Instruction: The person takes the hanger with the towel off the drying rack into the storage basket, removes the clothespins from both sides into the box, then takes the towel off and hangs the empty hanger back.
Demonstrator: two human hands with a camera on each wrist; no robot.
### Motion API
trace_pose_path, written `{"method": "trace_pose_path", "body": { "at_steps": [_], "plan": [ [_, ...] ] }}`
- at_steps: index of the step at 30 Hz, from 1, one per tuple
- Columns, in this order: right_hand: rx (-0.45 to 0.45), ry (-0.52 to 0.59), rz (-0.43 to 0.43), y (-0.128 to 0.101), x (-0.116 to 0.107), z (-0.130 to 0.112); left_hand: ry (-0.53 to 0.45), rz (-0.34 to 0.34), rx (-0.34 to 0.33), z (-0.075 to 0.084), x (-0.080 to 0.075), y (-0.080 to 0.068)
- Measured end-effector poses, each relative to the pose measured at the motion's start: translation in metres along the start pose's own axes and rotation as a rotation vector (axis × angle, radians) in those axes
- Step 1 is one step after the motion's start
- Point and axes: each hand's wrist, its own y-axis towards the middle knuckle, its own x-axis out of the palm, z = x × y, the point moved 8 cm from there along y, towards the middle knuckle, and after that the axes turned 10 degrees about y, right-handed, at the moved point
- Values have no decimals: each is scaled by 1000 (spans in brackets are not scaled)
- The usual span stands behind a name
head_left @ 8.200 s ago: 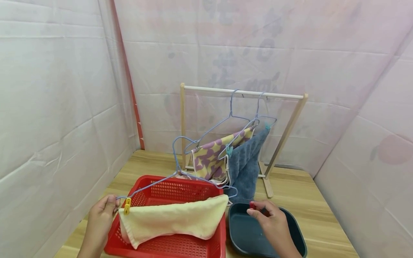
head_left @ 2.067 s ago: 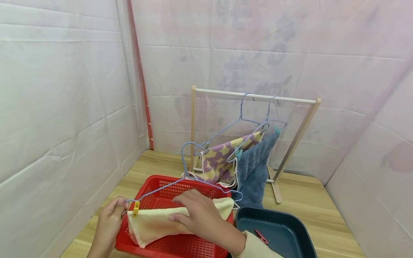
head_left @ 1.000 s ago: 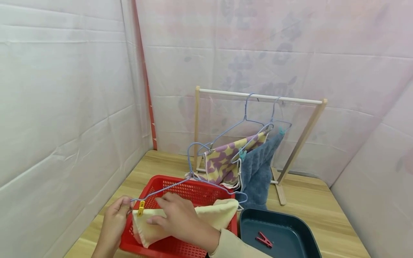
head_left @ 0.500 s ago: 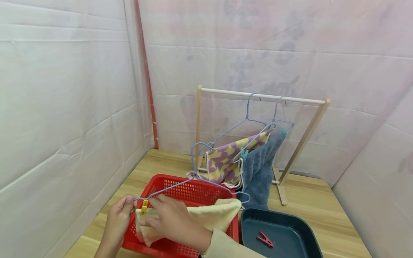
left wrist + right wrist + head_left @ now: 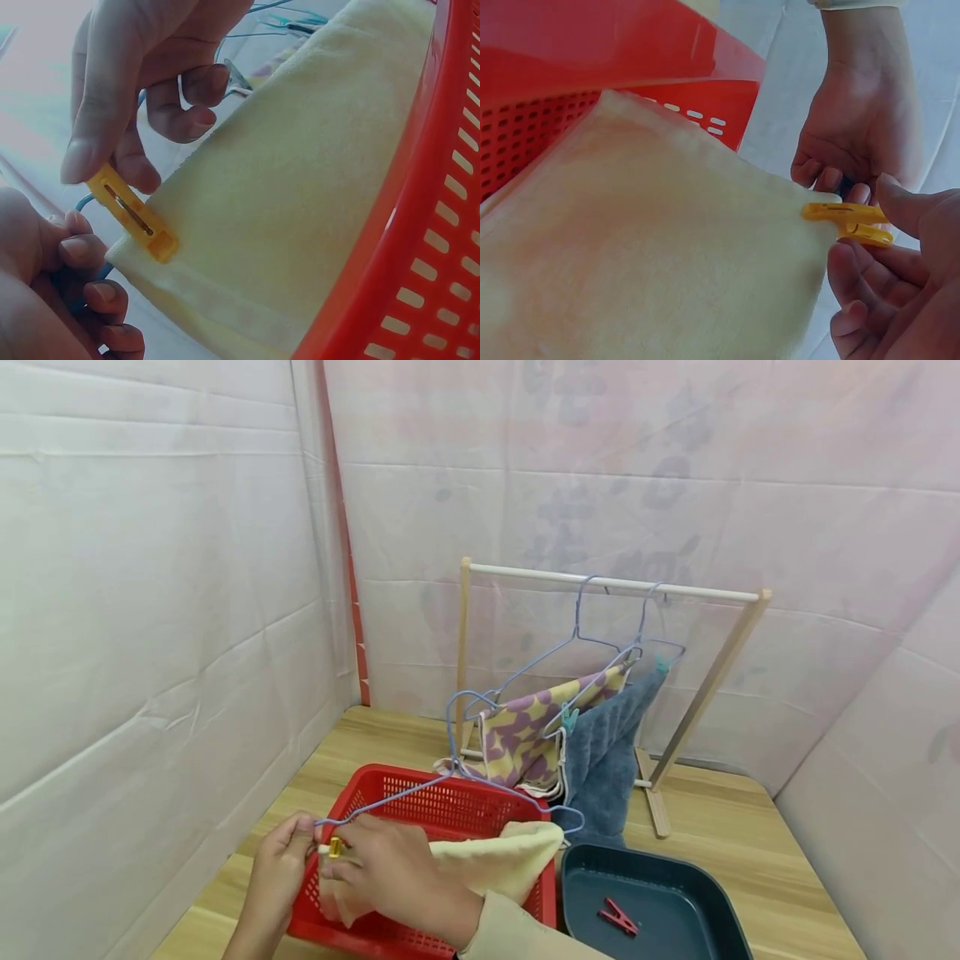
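Yellow clothespin point(image 5: 131, 213) is pinched by the right hand point(image 5: 390, 877) at the pale yellow towel point(image 5: 300, 195) corner; the left hand point(image 5: 277, 877) grips the blue wire hanger point(image 5: 450, 777) beside it, over the red basket point(image 5: 442, 802)

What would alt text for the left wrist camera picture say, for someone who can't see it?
A right hand pinches a small yellow plastic clothespin clipped on the corner of a pale yellow towel, while the left hand grips a thin blue wire hanger beside it. A red perforated plastic basket curves along the right.
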Motion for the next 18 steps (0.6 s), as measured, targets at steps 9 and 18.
{"method": "trace_pose_path", "body": {
  "at_steps": [9, 18],
  "plan": [
    [-163, -182, 123, 0, -3, -12, 1, -19, -26, -2, 2, 0],
    [-241, -196, 187, -1, -6, -18, -1, -39, -40, -3, 3, 1]
  ]
}}
